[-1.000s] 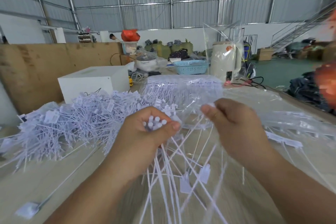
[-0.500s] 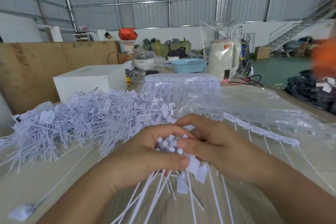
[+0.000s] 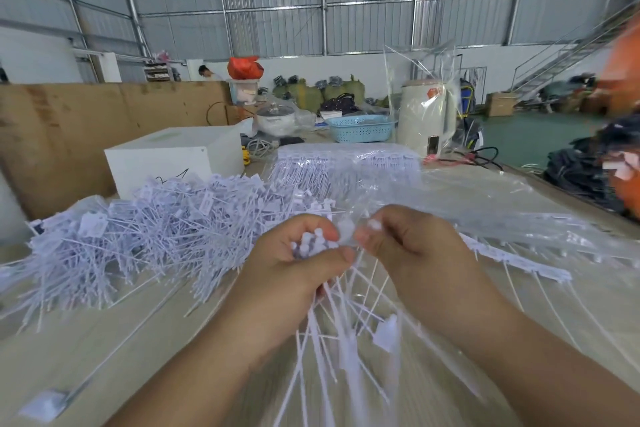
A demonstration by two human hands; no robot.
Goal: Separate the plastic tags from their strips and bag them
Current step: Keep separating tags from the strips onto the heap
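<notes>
The left hand (image 3: 294,274) grips a bundle of white plastic tags (image 3: 346,333), stems fanning down over the bench (image 3: 104,340). Just beside it, the right hand (image 3: 412,250) pinches one blurred tag head (image 3: 374,225). Loose tags (image 3: 156,229) heap at left; a clear bag (image 3: 485,204) lies beyond.

A: Bench (image 3: 114,333)? What sat on it?

B: Pale wood top. Big heap of loose white tags (image 3: 149,239) on the left, one stray tag (image 3: 45,406) at the near left corner.

A: Further back?

B: White box (image 3: 173,158) behind the heap, clear bag of tag strips (image 3: 346,163) mid-bench, crumpled clear plastic sheet (image 3: 502,204) to the right. Blue basket (image 3: 360,128) and cream kettle (image 3: 426,114) at the far end.
</notes>
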